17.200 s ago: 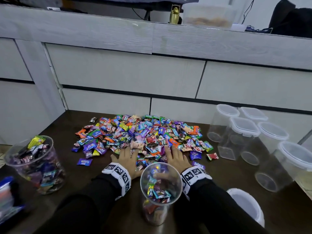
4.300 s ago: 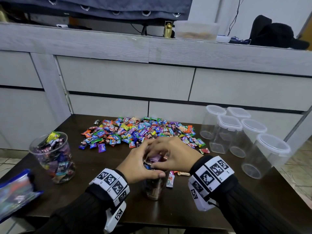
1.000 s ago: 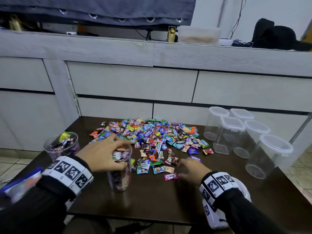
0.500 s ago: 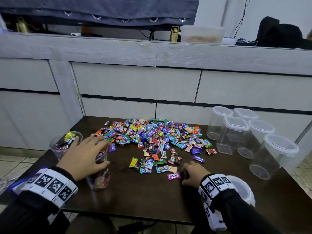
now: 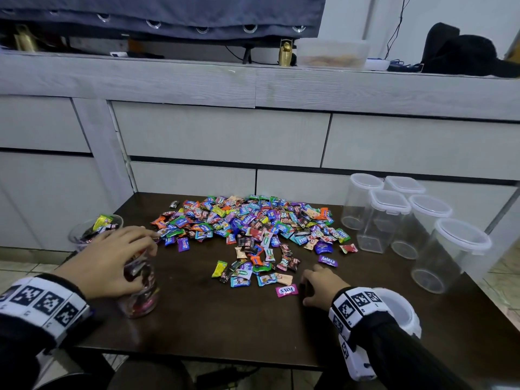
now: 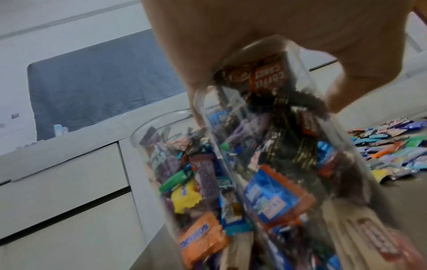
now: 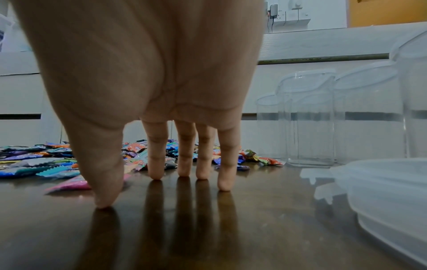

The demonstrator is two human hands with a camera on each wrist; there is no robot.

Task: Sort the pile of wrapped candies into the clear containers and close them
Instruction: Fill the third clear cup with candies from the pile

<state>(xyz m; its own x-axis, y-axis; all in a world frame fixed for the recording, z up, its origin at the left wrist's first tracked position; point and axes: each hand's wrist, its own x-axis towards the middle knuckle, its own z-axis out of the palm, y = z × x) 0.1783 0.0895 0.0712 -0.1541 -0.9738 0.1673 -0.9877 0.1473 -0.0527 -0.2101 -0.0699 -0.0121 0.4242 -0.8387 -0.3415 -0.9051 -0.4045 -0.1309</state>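
A pile of wrapped candies (image 5: 247,220) covers the middle of the dark table (image 5: 225,327). At the front left, my left hand (image 5: 132,257) grips the top of a clear jar (image 5: 138,296) full of candies. In the left wrist view its fingers curl round the rim of this jar (image 6: 289,164). Just behind stands a second filled jar (image 5: 92,229), also seen through the glass (image 6: 184,173). My right hand (image 5: 308,288) holds nothing. Its straight fingertips (image 7: 157,175) rest on the table beside a pink candy (image 5: 286,290).
Several empty lidded clear containers (image 5: 388,218) stand in a cluster at the right (image 7: 309,118). A loose white lid (image 5: 399,308) lies by my right wrist (image 7: 388,182). A grey cabinet (image 5: 219,133) stands behind the table. The near table edge is in front of me.
My left hand has slid the filled jar leftward, close to the second jar. My right hand has stayed on the table by the pink candy.
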